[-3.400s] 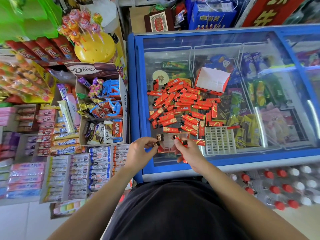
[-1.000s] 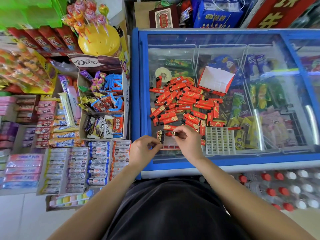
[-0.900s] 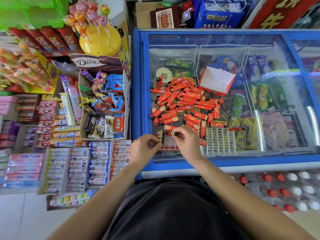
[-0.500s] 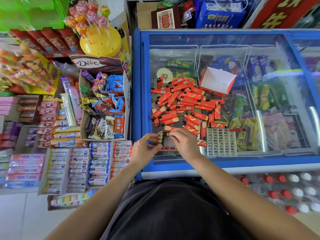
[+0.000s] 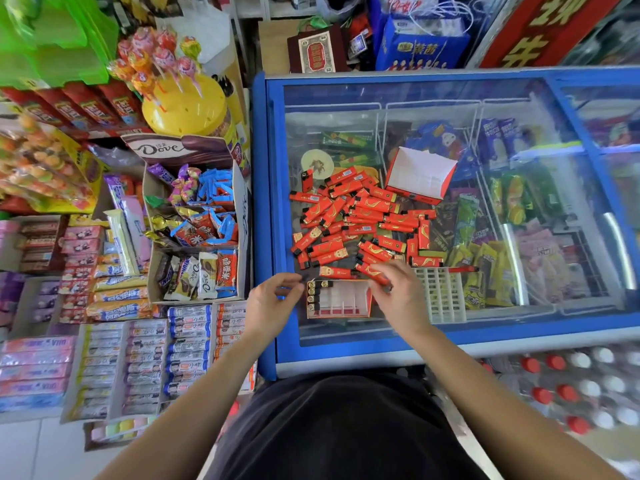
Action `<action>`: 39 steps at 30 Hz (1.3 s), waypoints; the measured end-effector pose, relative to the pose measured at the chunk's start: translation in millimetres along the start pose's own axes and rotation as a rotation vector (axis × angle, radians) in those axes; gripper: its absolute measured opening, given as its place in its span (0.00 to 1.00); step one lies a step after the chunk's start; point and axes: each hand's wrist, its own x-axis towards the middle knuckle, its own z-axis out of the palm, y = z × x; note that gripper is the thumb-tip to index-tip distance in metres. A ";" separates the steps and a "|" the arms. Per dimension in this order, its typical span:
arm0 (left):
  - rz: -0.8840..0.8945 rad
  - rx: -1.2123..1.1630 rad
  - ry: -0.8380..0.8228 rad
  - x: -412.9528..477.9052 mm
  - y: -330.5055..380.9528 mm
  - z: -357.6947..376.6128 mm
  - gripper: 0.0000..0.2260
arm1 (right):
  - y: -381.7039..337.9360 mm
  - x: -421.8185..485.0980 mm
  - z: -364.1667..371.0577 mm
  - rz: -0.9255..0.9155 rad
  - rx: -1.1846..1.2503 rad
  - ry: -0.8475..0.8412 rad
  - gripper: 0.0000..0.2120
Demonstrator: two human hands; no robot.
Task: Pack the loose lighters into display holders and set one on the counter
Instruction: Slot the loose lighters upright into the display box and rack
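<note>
The left hand [image 5: 273, 303] has let go of the holder's [image 5: 341, 299] left edge and now hovers just beside it, fingers loosely curled. The right hand [image 5: 398, 292] has left the holder's slots and now grips a loose lighter [image 5: 372, 271] by its far right corner.

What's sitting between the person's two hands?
The head view shows a red display holder, a few lighters slotted along its left side, between the left hand and right hand.

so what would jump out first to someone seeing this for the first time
A heap of red lighters sprawls across the blue freezer's glass lid, centre frame. Just below it the right hand grips one lighter beside a partly filled display holder. At upper left stands a yellow lollipop stand.
</note>
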 end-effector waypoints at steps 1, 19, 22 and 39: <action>0.012 0.019 0.013 7.4 4.3 -1.4 0.05 | 6.6 7.8 -4.6 0.042 -0.030 -0.028 0.17; 0.269 0.734 -0.233 93.9 33.1 25.6 0.21 | 24.5 87.2 -23.1 0.154 -0.090 -0.492 0.27; 0.253 0.787 -0.232 96.8 35.7 29.0 0.20 | 28.0 90.9 -8.3 0.073 -0.257 -0.584 0.31; 0.111 0.426 -0.225 93.5 49.1 23.7 0.10 | 45.7 95.1 5.3 -0.021 -0.283 -0.541 0.22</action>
